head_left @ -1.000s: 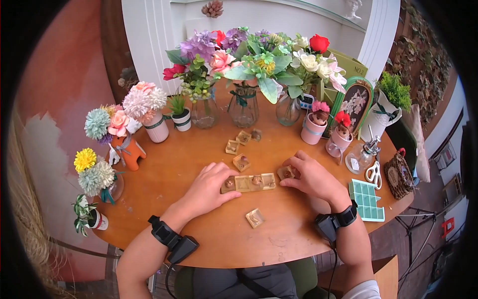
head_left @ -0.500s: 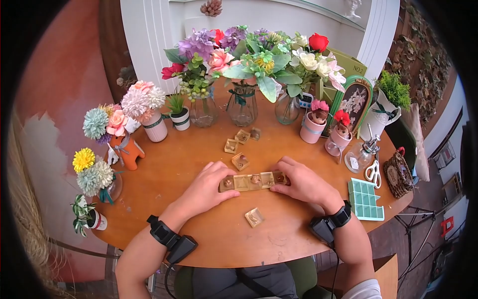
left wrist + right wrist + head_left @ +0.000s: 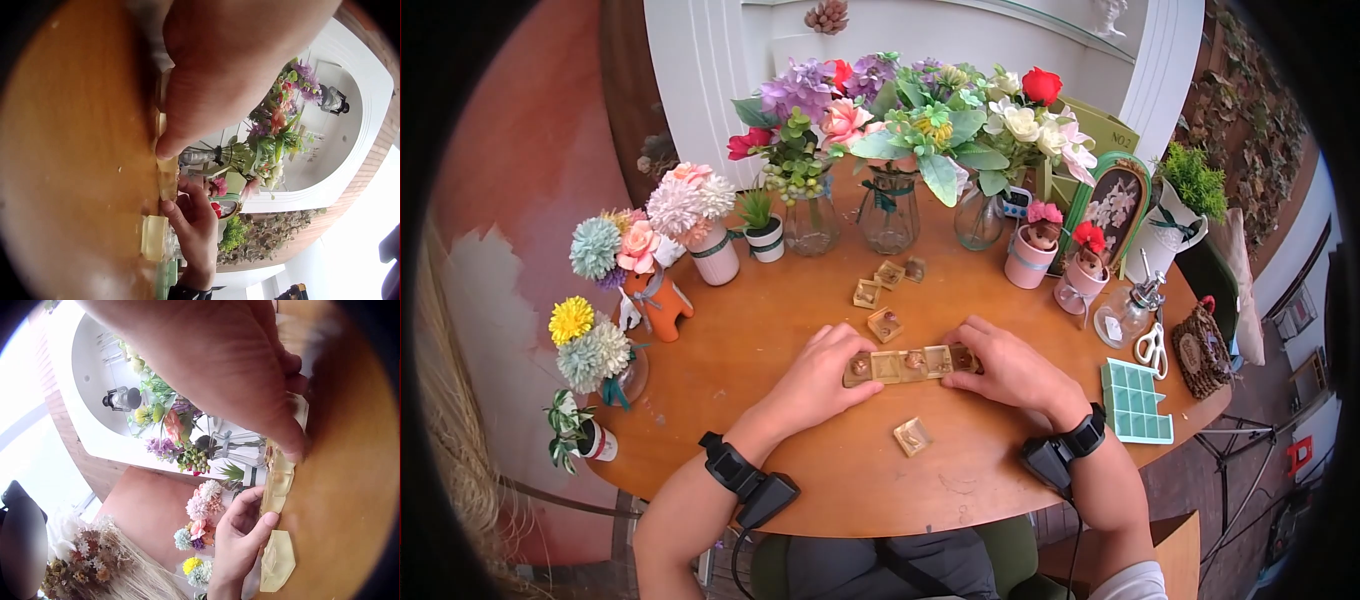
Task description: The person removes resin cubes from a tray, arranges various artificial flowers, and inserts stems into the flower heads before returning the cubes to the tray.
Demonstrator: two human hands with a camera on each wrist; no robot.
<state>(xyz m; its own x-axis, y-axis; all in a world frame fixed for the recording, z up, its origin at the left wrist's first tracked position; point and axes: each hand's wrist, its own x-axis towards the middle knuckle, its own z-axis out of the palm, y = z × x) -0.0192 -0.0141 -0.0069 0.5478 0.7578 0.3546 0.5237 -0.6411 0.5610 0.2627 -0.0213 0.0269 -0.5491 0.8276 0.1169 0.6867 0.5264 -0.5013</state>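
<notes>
A row of small translucent amber square blocks [image 3: 913, 366] lies on the wooden table [image 3: 800, 480], the blocks side by side. My left hand [image 3: 812, 378] grips the block at the row's left end [image 3: 858, 369] between thumb and fingers. At the right end, my right hand [image 3: 1012, 370] holds another block [image 3: 963, 358] against the row. The left wrist view has my left thumb along the row's side [image 3: 167, 181], the right hand [image 3: 197, 231] beyond. In the right wrist view the left hand [image 3: 240, 540] pinches the far end.
One loose block [image 3: 912, 437] lies nearer the table's front edge; several others [image 3: 885, 324] lie behind the row. Glass vases of flowers [image 3: 890, 215] stand at the back. On the right are a mint-green tray [image 3: 1137, 402], white scissors [image 3: 1151, 350], a spray bottle [image 3: 1122, 315] and a basket [image 3: 1200, 350].
My right hand has moved left with its block, closing the gap to the row's right end. My left hand has stayed at the left end.
</notes>
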